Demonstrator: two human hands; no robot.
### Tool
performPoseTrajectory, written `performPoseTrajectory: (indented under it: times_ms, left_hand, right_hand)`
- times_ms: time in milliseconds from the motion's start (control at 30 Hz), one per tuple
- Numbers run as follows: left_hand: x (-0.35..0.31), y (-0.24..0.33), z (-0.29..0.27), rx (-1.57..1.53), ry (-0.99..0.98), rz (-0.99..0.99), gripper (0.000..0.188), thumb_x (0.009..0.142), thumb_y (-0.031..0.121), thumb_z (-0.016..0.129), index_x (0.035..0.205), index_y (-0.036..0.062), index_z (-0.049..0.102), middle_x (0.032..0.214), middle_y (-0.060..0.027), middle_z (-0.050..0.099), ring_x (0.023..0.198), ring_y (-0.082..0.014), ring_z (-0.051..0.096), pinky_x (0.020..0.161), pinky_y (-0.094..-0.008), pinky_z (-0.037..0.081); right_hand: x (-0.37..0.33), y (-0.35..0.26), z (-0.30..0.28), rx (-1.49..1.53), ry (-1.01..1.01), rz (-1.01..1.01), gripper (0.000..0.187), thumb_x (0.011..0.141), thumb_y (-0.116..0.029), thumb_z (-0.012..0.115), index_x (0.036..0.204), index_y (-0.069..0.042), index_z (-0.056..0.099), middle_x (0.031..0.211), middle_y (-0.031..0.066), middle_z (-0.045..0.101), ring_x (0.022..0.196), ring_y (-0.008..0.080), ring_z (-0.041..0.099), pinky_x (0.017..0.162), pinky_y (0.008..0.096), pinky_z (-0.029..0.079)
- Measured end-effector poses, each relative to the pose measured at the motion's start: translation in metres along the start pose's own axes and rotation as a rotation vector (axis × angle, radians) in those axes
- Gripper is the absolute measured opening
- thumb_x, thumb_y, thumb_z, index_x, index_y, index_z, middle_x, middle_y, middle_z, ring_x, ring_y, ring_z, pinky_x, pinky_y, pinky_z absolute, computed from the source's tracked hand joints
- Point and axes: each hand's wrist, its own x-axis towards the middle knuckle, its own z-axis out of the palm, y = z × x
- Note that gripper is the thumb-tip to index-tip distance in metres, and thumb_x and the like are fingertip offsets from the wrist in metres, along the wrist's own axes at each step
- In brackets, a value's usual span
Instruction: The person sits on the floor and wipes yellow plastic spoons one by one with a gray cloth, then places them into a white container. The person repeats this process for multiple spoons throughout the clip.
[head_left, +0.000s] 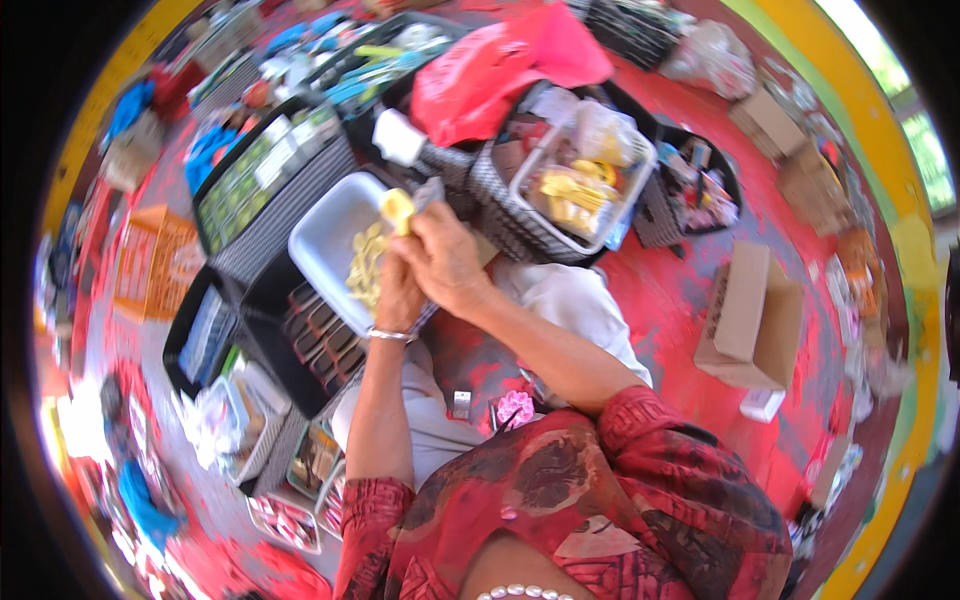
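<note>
My right hand (447, 252) is closed around a small yellow spoon-like piece (397, 208) with a rounded end. Close against it, my left hand (396, 298), a bracelet at its wrist, has its fingers drawn together at the lower part of the same piece. A bit of grey, see-through wrapping (429, 192) shows by the right fingers. Both hands are over the right side of a pale plastic tub (318, 222). Several pale yellow pieces (366, 262) lie inside the tub, partly hidden by my left hand.
A white basket (519, 192) with yellow cutlery-like pieces and bags rests on a patterned bin to the right. Dark bins (262, 300) stand left, with a red plastic bag (500, 70) beyond. An open cardboard box (735, 325) and an orange crate (158, 262) are on the floor.
</note>
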Motion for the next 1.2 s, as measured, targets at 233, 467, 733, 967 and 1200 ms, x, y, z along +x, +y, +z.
performPoseTrajectory:
  times_ms: [233,467,733,967,1200]
  left_hand:
    - [0.008,0.002,-0.008,1.119,-0.026,0.333,0.022,0.091,0.009,0.043,0.109,-0.0026,0.047,0.1,-0.0178,0.056,0.095,-0.0257,0.053,0.085,-0.0334,0.041]
    - [-0.003,0.011,0.007,0.758,-0.13,0.296,0.029,0.096,0.019,0.04,0.113,-0.0025,0.046,0.099,-0.0085,0.056,0.092,-0.0161,0.051,0.08,-0.0296,0.043]
    - [-0.01,0.023,0.011,0.8,-0.116,0.093,0.033,0.095,0.023,0.041,0.117,-0.0006,0.046,0.102,-0.006,0.055,0.092,-0.0121,0.05,0.08,-0.0266,0.043]
    - [-0.002,0.035,-0.003,0.411,-0.26,-0.144,0.036,0.089,0.022,0.047,0.114,-0.003,0.052,0.106,-0.0075,0.057,0.096,-0.0138,0.052,0.085,-0.0245,0.042]
    - [0.003,0.047,-0.016,0.531,-0.141,-0.036,0.048,0.091,0.045,0.044,0.1,0.0,0.058,0.08,-0.0035,0.057,0.074,-0.0108,0.053,0.07,-0.0225,0.043]
  right_hand:
    - [0.008,0.02,0.005,0.188,-0.21,0.366,0.022,0.086,-0.02,0.048,0.085,0.001,0.057,0.085,0.0189,0.057,0.084,0.0343,0.055,0.074,0.041,0.042]
    - [0.012,0.018,-0.005,0.082,-0.327,0.232,0.032,0.08,-0.027,0.061,0.086,0.003,0.055,0.079,0.0198,0.054,0.077,0.0342,0.053,0.069,0.0396,0.041]
    - [0.01,0.004,-0.001,-0.159,-0.246,0.13,0.026,0.082,-0.021,0.056,0.076,0.004,0.051,0.08,0.0188,0.05,0.079,0.0372,0.051,0.069,0.0435,0.041]
    - [0.023,0.008,-0.012,-0.082,-0.304,0.178,0.024,0.085,-0.019,0.054,0.081,0.004,0.05,0.085,0.0211,0.05,0.08,0.0385,0.05,0.07,0.0448,0.04]
    - [0.0,-0.007,-0.02,-0.544,-0.587,0.163,0.021,0.082,-0.016,0.053,0.088,0.004,0.056,0.093,0.0197,0.051,0.084,0.0372,0.057,0.07,0.0452,0.047]
